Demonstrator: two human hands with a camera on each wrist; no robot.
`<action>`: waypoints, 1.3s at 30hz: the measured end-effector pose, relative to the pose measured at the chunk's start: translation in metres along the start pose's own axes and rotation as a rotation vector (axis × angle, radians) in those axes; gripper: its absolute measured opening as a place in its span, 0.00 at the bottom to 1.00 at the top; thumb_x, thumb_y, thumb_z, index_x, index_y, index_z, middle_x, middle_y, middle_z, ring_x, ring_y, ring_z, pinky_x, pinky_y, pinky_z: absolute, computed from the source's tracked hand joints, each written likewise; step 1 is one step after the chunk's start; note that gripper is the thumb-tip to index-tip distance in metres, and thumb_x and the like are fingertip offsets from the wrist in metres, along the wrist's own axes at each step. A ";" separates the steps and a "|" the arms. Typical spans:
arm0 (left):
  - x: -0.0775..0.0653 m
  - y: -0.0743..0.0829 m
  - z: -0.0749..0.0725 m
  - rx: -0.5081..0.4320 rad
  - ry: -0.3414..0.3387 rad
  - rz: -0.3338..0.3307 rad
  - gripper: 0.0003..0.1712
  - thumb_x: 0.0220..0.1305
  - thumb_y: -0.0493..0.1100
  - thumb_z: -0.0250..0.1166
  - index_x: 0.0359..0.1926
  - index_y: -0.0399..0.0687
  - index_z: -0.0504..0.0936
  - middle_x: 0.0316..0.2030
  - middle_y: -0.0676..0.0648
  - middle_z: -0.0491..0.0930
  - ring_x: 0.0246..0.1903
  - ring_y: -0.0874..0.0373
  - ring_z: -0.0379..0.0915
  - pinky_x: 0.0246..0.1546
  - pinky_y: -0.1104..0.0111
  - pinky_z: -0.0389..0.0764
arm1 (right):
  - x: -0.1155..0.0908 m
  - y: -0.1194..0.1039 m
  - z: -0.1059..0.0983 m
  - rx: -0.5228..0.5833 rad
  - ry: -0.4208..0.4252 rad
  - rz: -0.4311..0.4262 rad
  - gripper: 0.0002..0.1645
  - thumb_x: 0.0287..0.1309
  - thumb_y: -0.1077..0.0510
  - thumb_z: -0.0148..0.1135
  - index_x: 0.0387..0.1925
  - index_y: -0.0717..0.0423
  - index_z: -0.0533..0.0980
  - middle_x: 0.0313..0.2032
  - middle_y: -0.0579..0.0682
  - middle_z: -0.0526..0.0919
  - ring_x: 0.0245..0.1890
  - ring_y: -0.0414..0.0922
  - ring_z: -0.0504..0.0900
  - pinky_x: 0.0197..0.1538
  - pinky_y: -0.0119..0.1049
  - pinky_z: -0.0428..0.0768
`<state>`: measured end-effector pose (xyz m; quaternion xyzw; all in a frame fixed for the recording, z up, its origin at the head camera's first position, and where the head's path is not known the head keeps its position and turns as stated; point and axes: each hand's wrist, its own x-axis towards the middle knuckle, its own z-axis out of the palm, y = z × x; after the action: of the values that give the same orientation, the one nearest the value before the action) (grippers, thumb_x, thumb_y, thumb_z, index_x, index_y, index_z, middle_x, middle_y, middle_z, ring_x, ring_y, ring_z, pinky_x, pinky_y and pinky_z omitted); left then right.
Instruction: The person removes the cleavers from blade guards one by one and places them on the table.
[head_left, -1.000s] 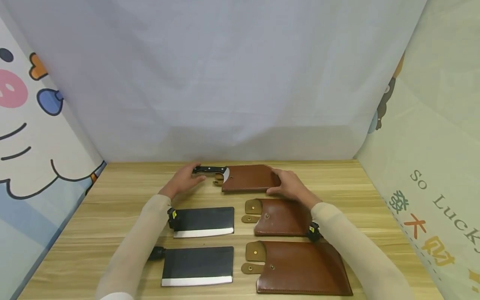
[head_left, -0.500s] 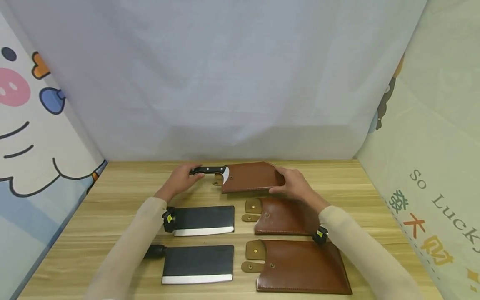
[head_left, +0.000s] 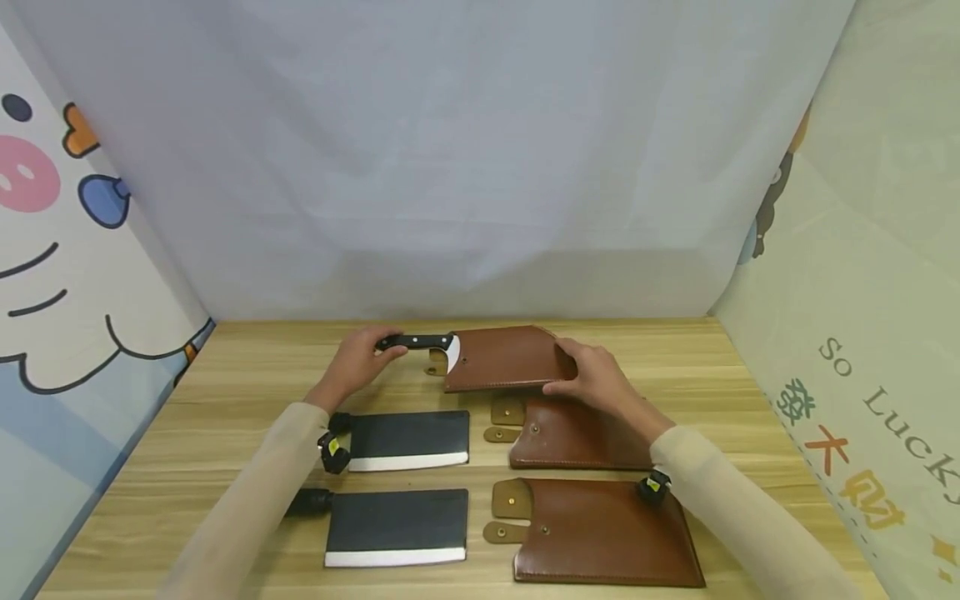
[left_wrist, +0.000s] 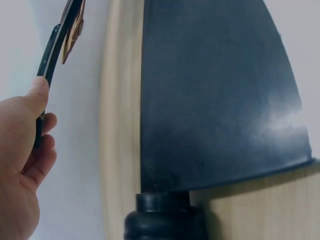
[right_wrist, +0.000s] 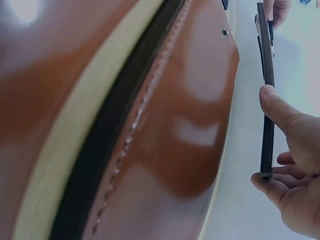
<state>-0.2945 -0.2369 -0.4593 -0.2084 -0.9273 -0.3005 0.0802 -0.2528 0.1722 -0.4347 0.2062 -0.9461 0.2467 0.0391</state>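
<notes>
A cleaver (head_left: 420,341) with a black riveted handle sits inside a brown leather sheath (head_left: 510,358), and a sliver of its shiny blade shows at the sheath's mouth. My left hand (head_left: 357,360) pinches the end of that handle between thumb and fingers, seen also in the left wrist view. At the other end, my right hand (head_left: 596,375) grips the sheath's right edge, thumb on the near face and fingers beyond it. In the right wrist view the sheath (right_wrist: 266,110) appears edge-on, held away from the table. The sheath's strap hangs partly hidden behind the handle.
Two dark cleavers (head_left: 408,437) with bright edges lie on the wooden table (head_left: 187,433), one nearer than the other (head_left: 397,525). To their right lie two brown sheaths (head_left: 570,433), (head_left: 607,533) with unfastened tan straps. A pale curtain (head_left: 465,167) hangs behind.
My left hand has closed on the handle end. Both hands have raised the sheathed cleaver slightly and shifted it a little right and nearer.
</notes>
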 end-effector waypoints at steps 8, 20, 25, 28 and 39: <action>-0.004 0.006 -0.004 -0.007 0.024 0.036 0.23 0.68 0.46 0.70 0.58 0.37 0.84 0.53 0.35 0.84 0.48 0.41 0.81 0.50 0.46 0.78 | -0.010 -0.004 0.000 -0.008 0.008 0.004 0.53 0.49 0.45 0.82 0.70 0.67 0.70 0.64 0.66 0.77 0.62 0.63 0.78 0.62 0.56 0.75; -0.010 0.003 0.000 -0.010 0.066 0.089 0.24 0.65 0.45 0.72 0.57 0.35 0.84 0.53 0.34 0.84 0.50 0.39 0.82 0.50 0.45 0.80 | -0.014 -0.005 0.004 -0.042 0.008 0.026 0.53 0.48 0.42 0.81 0.68 0.68 0.71 0.67 0.68 0.73 0.65 0.66 0.74 0.64 0.58 0.73; -0.011 0.003 -0.001 -0.007 0.071 0.079 0.24 0.65 0.46 0.72 0.57 0.36 0.85 0.54 0.34 0.84 0.50 0.39 0.82 0.50 0.45 0.79 | -0.015 -0.005 0.003 -0.039 0.026 0.016 0.53 0.47 0.42 0.82 0.67 0.68 0.72 0.66 0.67 0.74 0.64 0.65 0.75 0.63 0.58 0.74; -0.012 0.003 -0.001 0.005 0.074 0.081 0.24 0.65 0.45 0.72 0.57 0.36 0.85 0.53 0.34 0.84 0.50 0.38 0.82 0.50 0.44 0.79 | -0.015 -0.006 0.002 -0.042 0.031 0.007 0.52 0.48 0.42 0.81 0.67 0.68 0.72 0.66 0.67 0.74 0.64 0.65 0.75 0.63 0.58 0.74; -0.014 -0.002 -0.003 0.031 0.084 0.073 0.24 0.66 0.47 0.72 0.58 0.38 0.85 0.52 0.36 0.85 0.50 0.39 0.82 0.52 0.45 0.79 | -0.018 0.002 0.003 -0.049 0.058 -0.006 0.51 0.50 0.44 0.80 0.67 0.70 0.71 0.66 0.70 0.72 0.63 0.67 0.75 0.63 0.59 0.74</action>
<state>-0.2831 -0.2448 -0.4615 -0.2283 -0.9193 -0.2917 0.1332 -0.2373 0.1792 -0.4414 0.2010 -0.9496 0.2293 0.0723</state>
